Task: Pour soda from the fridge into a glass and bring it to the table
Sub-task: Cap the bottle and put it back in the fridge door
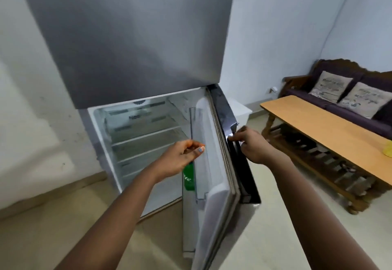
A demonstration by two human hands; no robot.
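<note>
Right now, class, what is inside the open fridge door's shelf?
A green soda bottle stands in the door shelf. The left hand covers its top, so the cap cannot be seen. The right hand holds the door edge.

Green soda bottle stands in the open fridge's door shelf.

Both forearms are bare, sleeveless, and the left hand shows a pale-painted thumbnail.

Bottle in fridge door; table right.
</note>
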